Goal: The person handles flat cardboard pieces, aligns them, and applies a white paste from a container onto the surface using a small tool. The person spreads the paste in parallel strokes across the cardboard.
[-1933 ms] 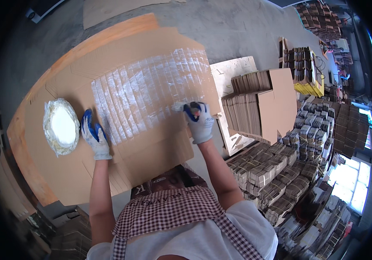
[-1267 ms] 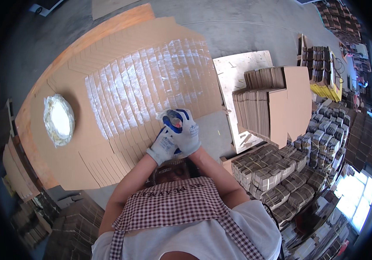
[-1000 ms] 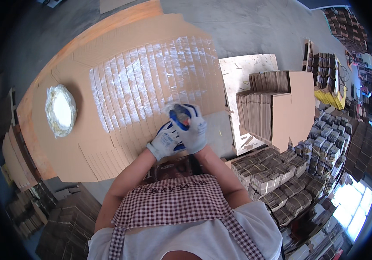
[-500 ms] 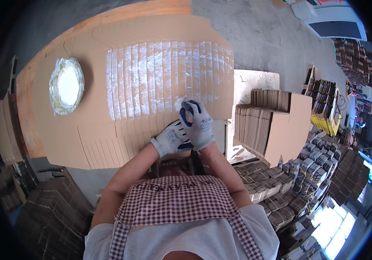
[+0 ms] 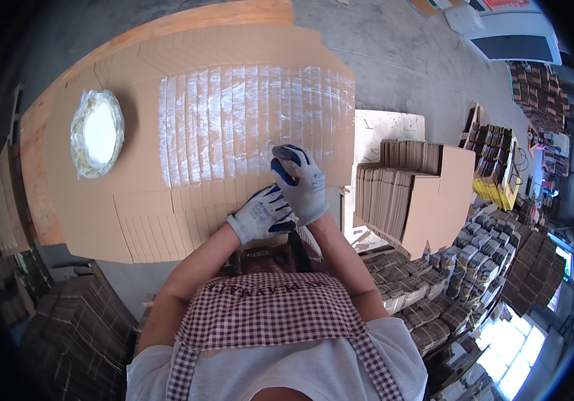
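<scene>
Overlapping brown cardboard sheets (image 5: 147, 180) lie fanned out before me, their stepped edges forming a row of narrow strips. A band of streaky white paste (image 5: 200, 127) covers the middle of them. In a white-and-blue glove, my right hand (image 5: 300, 184) is curled over the lower right of this band. A pale bit shows at its fingertips, but what it grips is mostly hidden. My left hand (image 5: 260, 215), gloved alike, lies on the sheets' near edge with fingers stretched out, just left of the right wrist. A plastic-wrapped bowl (image 5: 118, 144) of white paste (image 5: 100, 135) sits on the cardboard at left.
A wooden board (image 5: 40, 207) shows under the cardboard's left side. To the right, a stack of cut cardboard (image 5: 427, 207) stands on a pale board (image 5: 394, 123). Tied cardboard bundles (image 5: 427, 301) crowd the lower right, and dark stacks (image 5: 73, 334) the lower left.
My right hand has slid slightly left over the pasted strips and turned a little. My left hand stays at the near edge. The whole view has shifted slightly.
</scene>
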Available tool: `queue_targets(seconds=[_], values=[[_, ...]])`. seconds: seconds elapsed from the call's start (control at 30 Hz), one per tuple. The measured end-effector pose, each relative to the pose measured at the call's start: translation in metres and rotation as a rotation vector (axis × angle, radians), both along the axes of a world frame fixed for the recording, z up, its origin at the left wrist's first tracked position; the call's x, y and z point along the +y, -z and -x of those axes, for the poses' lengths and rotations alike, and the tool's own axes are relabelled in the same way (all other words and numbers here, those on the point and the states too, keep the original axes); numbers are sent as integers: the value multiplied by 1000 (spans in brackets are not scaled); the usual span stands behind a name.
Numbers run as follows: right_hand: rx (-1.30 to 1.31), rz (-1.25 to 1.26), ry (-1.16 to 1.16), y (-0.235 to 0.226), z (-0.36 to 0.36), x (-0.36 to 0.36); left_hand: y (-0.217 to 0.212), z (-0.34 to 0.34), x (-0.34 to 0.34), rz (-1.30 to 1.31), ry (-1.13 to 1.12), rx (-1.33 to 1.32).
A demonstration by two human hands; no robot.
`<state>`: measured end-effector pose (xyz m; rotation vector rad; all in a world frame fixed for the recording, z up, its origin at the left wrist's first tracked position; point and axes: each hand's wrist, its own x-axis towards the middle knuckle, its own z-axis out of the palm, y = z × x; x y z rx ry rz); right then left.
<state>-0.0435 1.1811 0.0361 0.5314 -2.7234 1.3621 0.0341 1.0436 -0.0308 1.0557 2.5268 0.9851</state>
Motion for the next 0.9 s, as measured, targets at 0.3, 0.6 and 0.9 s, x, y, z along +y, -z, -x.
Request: queue_targets(seconds=[0.3, 0.6, 0.9], values=[[-51, 16, 132, -19, 23, 20, 6, -6, 0, 31, -52, 63], [25, -80, 67, -4, 37, 18, 5, -5, 0, 19, -39, 69], [15, -6, 62, -3, 62, 10, 3, -3, 1, 12, -38, 63]])
